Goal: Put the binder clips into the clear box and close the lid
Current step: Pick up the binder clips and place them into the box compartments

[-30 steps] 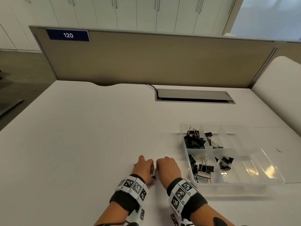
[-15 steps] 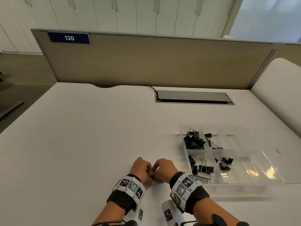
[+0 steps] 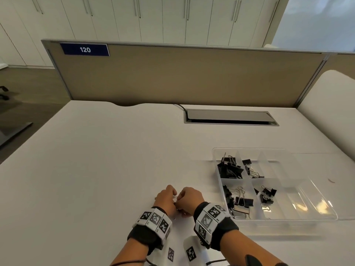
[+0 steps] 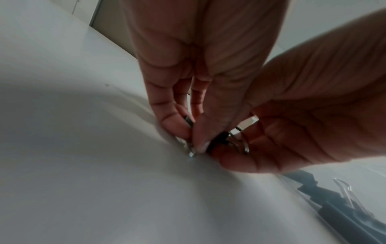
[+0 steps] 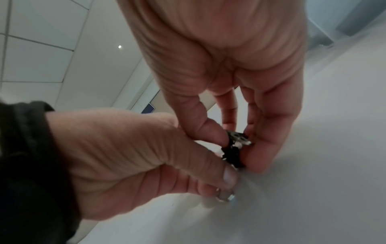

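On the white desk near its front edge, my left hand (image 3: 167,196) and right hand (image 3: 190,198) meet, fingertips down. My right hand (image 5: 236,145) pinches a small black binder clip (image 5: 231,151) between thumb and fingers. My left hand (image 4: 191,145) pinches a silver wire handle (image 4: 191,152) down at the desk surface; I cannot tell whether it belongs to the same clip. The clear box (image 3: 288,198) stands to the right of my hands, with several black binder clips (image 3: 229,169) in its left compartments. Its lid (image 3: 326,166) lies open flat on the far right.
A grey cable hatch (image 3: 230,117) is set into the desk at the back. Behind it stands a tan partition (image 3: 182,77). White marker tags (image 3: 190,252) lie at the near edge between my forearms. A pale rounded chair back (image 3: 330,112) is at the right.
My two hands have closed the small gap between them and now touch. The black clip that lay between them on the desk is now in my fingers.
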